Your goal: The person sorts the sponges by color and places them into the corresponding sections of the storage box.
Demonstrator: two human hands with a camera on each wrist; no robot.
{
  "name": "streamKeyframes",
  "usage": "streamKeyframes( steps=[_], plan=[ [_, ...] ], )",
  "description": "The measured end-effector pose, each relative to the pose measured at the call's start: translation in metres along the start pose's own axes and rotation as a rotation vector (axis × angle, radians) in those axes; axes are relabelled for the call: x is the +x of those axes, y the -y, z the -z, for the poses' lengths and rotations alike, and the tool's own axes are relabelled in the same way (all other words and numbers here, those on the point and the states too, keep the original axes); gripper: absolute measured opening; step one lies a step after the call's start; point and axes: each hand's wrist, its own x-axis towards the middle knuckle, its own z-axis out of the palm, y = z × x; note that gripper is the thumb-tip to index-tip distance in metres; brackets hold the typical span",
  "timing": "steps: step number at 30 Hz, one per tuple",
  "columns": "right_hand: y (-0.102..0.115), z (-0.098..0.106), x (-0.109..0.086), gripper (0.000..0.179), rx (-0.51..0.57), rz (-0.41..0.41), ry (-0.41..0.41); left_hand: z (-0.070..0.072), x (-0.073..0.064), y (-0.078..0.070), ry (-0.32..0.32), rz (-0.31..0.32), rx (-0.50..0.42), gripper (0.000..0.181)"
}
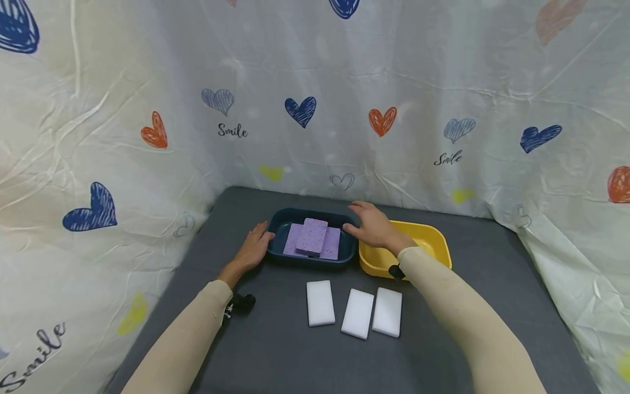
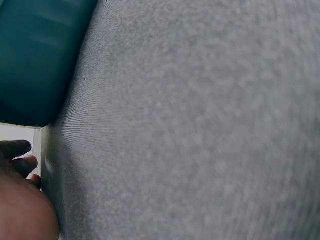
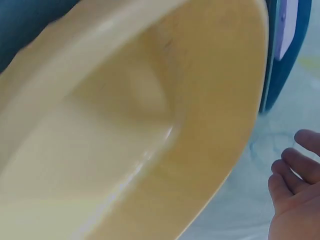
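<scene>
A dark blue tray [image 1: 311,263] holds purple sponges, with one purple sponge [image 1: 312,236] lying across the others. My left hand [image 1: 252,247] is at the tray's left end, fingers extended, fingertips right at the rim. In the left wrist view part of that hand [image 2: 22,200] shows below the tray's teal-looking wall [image 2: 42,60]. My right hand [image 1: 372,225] reaches over the left part of a yellow tray [image 1: 435,243], its thumb near the blue tray's right rim. The right wrist view shows this hand [image 3: 297,195] with fingers loosely extended and nothing in them.
Three white sponge blocks lie in front of the trays: a left one [image 1: 320,303], a middle one [image 1: 357,313] and a right one [image 1: 387,312]. A curtain with printed hearts [image 1: 315,148] hangs behind the dark grey table [image 1: 275,350].
</scene>
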Motion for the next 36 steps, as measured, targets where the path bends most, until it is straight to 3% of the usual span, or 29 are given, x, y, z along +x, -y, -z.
streamKeyframes(
  steps=[3,9,15,19,26,36],
  plan=[
    [-0.012,0.006,-0.007,0.069,0.021,-0.023,-0.016,0.004,-0.002,-0.003,-0.006,0.01,0.001,0.094],
    [-0.035,0.018,-0.02,0.068,0.031,-0.04,-0.041,0.013,-0.012,-0.021,-0.06,0.023,-0.043,0.076],
    [-0.054,0.026,-0.035,0.068,0.011,-0.081,-0.048,0.028,-0.02,-0.039,-0.115,-0.039,-0.056,0.072],
    [-0.068,0.03,-0.047,0.069,0.009,-0.11,-0.041,0.035,-0.021,-0.05,-0.13,-0.111,-0.015,0.072],
    [-0.092,0.036,-0.069,0.069,-0.003,-0.17,-0.061,0.038,-0.025,-0.079,-0.169,-0.301,0.063,0.074],
    [-0.116,0.038,-0.096,0.066,-0.01,-0.263,-0.077,0.029,-0.048,-0.127,-0.082,-0.515,0.115,0.087]
  ],
)
